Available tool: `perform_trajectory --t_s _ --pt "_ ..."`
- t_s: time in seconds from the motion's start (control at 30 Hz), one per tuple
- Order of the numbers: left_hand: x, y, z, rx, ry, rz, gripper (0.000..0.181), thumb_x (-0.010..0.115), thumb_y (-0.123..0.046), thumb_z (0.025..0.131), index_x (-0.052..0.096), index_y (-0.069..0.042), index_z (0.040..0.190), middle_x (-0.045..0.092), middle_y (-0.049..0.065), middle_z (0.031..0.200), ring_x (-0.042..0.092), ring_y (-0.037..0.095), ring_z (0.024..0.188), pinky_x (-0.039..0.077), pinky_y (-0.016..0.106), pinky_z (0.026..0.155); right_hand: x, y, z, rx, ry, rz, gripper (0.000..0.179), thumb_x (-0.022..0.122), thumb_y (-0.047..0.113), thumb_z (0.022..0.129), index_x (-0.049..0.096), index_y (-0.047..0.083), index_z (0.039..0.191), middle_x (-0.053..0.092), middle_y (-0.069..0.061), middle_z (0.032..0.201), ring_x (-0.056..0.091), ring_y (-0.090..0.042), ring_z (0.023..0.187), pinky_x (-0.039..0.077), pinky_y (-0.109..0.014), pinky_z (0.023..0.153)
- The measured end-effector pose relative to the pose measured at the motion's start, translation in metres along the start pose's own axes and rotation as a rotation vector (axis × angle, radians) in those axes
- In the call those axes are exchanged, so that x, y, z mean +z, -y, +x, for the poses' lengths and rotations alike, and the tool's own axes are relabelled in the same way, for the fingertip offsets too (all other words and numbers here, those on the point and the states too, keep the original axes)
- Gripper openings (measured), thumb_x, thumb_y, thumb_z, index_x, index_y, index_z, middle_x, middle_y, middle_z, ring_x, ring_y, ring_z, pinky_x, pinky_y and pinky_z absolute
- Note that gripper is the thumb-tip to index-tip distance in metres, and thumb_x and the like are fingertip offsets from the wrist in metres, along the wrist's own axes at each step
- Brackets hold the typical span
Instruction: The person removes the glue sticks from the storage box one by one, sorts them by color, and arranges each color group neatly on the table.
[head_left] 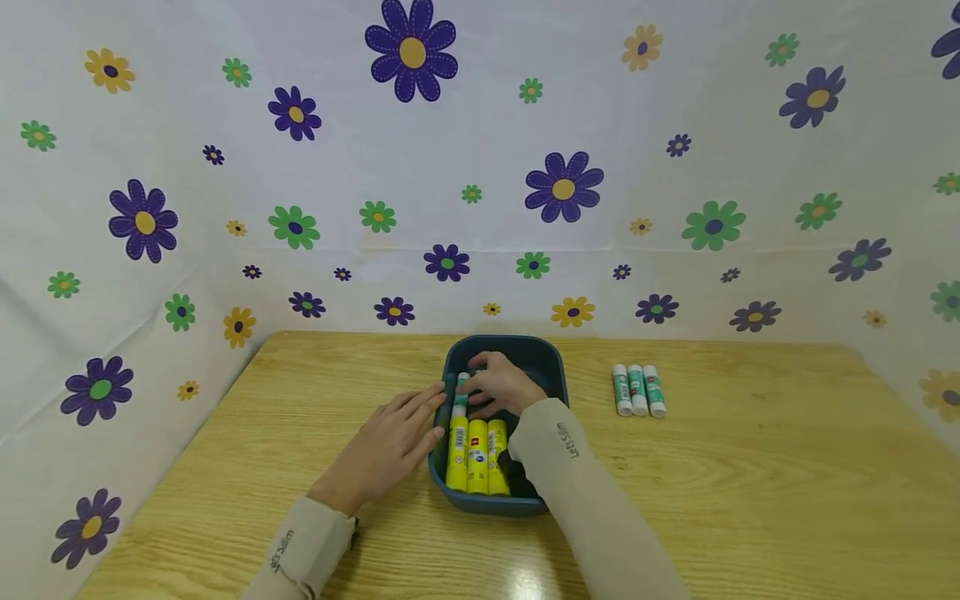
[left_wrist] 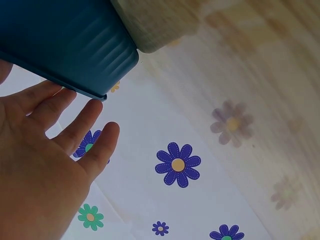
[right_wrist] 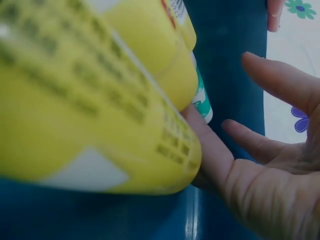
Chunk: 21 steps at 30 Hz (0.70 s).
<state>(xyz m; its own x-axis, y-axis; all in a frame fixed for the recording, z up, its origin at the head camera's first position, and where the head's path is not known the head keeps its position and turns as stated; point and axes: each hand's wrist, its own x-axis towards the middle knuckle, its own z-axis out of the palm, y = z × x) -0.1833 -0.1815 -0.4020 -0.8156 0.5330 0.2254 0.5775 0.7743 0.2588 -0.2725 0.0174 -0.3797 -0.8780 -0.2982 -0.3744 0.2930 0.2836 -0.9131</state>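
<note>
A dark blue bin (head_left: 542, 357) on the table holds three yellow glue sticks (head_left: 477, 457) side by side. Past them, along the bin's left wall, lies a slimmer green-and-white glue stick (head_left: 461, 402). My right hand (head_left: 501, 385) reaches inside with its fingers spread beside this green stick. In the right wrist view, the yellow sticks (right_wrist: 100, 110) fill the near side and partly cover the green one (right_wrist: 202, 102); the thumb and fingers stand apart. At the bin's left rim, my left hand (head_left: 386, 446) touches with extended fingers (left_wrist: 82, 125).
Three green-and-white glue sticks (head_left: 638, 391) lie in a row on the wooden table (head_left: 735, 475), right of the bin. A white cloth (head_left: 480, 125) with printed flowers hangs behind the table and along its sides. A black item (head_left: 521, 479) shows by the right sleeve.
</note>
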Motion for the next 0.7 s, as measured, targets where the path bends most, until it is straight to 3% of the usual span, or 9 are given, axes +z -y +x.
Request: perform_trajectory --t_s 0.43,0.7 --pt "-0.0006 0.0006 0.0007 0.007 -0.015 -0.007 0.052 0.048 -0.031 0.109 0.046 -0.001 0.151 0.037 0.009 0.161 0.041 0.034 0.141 0.036 0.059 0.111 -0.0009 -0.0007 0.0024 0.011 0.022 0.043 0.059 0.067 -0.004 0.094 0.043 -0.002 0.148 0.056 -0.023 0.129 0.063 -0.036 0.105 0.059 -0.045 0.084" --pt "-0.0001 0.0002 -0.0005 -0.010 0.011 -0.008 0.052 0.045 -0.031 0.110 0.044 -0.002 0.153 0.034 0.007 0.162 0.039 0.034 0.143 0.034 0.059 0.113 0.0002 -0.0005 0.0017 0.014 0.028 0.042 0.060 0.067 -0.005 0.094 0.042 -0.003 0.148 0.056 -0.023 0.129 0.063 -0.037 0.109 0.059 -0.045 0.086"
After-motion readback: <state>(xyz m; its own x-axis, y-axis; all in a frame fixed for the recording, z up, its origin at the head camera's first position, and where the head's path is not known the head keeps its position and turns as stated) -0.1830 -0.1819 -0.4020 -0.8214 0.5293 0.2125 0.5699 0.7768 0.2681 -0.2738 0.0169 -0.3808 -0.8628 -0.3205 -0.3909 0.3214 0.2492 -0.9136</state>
